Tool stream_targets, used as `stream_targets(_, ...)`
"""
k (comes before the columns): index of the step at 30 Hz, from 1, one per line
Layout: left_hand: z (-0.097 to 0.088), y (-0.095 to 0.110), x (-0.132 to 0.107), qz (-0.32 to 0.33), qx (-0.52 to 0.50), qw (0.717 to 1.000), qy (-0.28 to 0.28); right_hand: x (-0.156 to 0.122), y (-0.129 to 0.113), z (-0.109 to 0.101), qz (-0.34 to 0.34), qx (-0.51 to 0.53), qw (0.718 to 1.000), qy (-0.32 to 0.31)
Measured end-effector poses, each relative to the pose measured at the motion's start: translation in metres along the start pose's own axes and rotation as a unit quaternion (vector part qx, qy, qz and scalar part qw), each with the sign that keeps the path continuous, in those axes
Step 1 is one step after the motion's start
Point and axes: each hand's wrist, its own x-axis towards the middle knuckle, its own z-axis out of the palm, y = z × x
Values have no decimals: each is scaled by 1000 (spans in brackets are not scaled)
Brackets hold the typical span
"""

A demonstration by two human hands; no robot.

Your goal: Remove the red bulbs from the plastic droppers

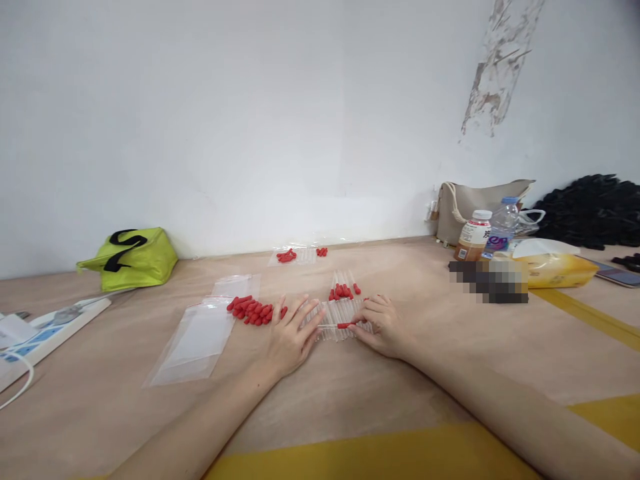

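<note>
My right hand (384,328) pinches a red rounded tip (345,326) between thumb and fingers; a thin pale stick runs from it toward my left hand. My left hand (293,337) rests with fingers spread across the left end of a row of clear thin sticks (335,312) on the table. Under and beside its fingers lies a pile of small red tips (250,309). Just beyond the row, more clear sticks with red tips (341,291) point away from me. My left fingertips partly cover the sticks.
Clear plastic bags (195,340) lie flat at the left. Farther back, another bag (303,257) has red-tipped sticks. A lime bag (140,257) and a power strip (50,333) are on the left. Bottles (473,235), a beige bag (480,197) and a yellow tissue pack (560,270) stand right.
</note>
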Motion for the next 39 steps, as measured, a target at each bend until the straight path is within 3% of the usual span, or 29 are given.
stream_targets(3,0,2,0,19,12,1000,5,-2,-11,2,-46,-18,999,-10)
stream_targets(13,5,3,-1,38,-45,998,33,3,-21,12,-91,-71,993,38)
stream_targets(28,-8,5,-6,42,-97,994,14,1,-30,5,-123,-103,987,-9)
stream_targets(34,-15,-15,-18,-44,-84,995,44,-5,-10,-5,-32,-60,997,29)
stream_targets(39,-12,-18,-15,-104,-83,991,9,3,18,-6,126,71,985,90)
